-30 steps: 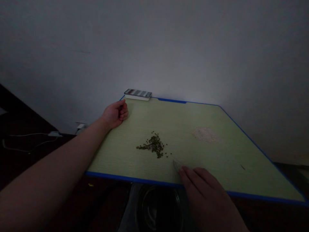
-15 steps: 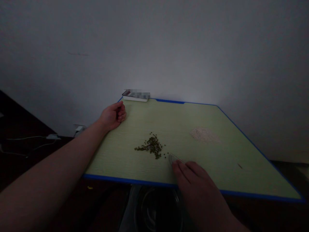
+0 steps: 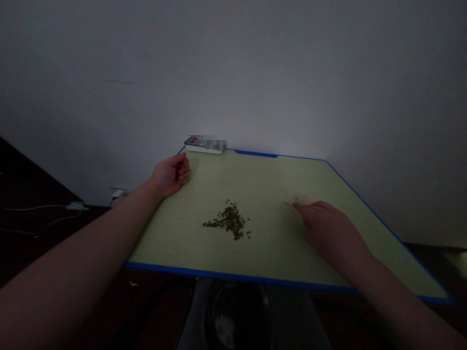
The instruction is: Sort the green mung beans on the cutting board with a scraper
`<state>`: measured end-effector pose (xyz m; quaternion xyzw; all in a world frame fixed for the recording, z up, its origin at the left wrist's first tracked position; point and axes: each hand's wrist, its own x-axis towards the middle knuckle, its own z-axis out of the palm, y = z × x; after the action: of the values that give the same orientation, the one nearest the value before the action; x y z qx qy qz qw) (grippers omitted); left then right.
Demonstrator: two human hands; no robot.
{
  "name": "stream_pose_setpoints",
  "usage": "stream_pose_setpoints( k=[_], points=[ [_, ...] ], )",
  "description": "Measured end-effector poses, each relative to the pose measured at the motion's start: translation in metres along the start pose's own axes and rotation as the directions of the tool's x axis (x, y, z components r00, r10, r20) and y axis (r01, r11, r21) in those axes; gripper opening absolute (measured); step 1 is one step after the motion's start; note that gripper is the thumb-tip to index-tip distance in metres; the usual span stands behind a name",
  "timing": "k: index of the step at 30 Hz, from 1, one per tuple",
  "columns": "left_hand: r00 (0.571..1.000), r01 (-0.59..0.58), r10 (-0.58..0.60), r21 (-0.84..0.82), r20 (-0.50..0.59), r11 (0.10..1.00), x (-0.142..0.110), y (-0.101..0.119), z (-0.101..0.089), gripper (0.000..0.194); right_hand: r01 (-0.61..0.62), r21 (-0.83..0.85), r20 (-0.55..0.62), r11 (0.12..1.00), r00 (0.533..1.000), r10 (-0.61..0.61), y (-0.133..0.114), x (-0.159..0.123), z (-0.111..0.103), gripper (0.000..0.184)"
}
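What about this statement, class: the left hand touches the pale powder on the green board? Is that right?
No: it is the right hand, not the left, that touches the powder on the board, as the head view shows. The left hand lies curled by the far edge.

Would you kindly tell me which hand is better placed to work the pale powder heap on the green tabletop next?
Probably the right hand: its fingertips reach the pale powder heap, while the curled left hand rests well away from it.
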<state>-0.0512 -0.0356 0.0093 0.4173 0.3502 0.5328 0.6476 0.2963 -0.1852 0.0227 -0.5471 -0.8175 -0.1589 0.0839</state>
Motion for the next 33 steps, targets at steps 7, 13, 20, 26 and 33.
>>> stream_pose_setpoints(
  k=[7, 13, 20, 26, 33],
  points=[
    [1.000, 0.015, -0.015, 0.000, -0.011, 1.000, -0.001, 0.001, 0.002, 0.024, 0.324, 0.057, -0.072, 0.944, 0.945, -0.320, -0.053, -0.011, -0.012, 0.044],
    [1.000, -0.004, 0.004, -0.008, 0.013, 1.000, -0.001, 0.000, 0.001, 0.025, 0.173, -0.022, 0.091, 0.985, 0.981, -0.171, -0.042, 0.009, 0.000, 0.039],
    [1.000, 0.005, -0.005, 0.002, -0.010, 1.000, 0.000, 0.000, 0.002, 0.025, 0.104, 0.219, 0.126, 0.970, 0.983, -0.134, -0.021, 0.040, -0.012, 0.038],
    [1.000, 0.006, -0.006, -0.007, 0.001, 1.000, -0.002, 0.001, 0.002, 0.025, 0.299, 0.385, 0.100, 0.873, 0.927, -0.362, -0.029, 0.036, -0.010, 0.041],
    [1.000, 0.008, -0.008, 0.010, -0.007, 1.000, -0.001, 0.001, 0.002, 0.026, 0.496, 0.386, -0.085, 0.778, 0.859, -0.505, -0.024, 0.000, -0.007, 0.039]
  ],
)
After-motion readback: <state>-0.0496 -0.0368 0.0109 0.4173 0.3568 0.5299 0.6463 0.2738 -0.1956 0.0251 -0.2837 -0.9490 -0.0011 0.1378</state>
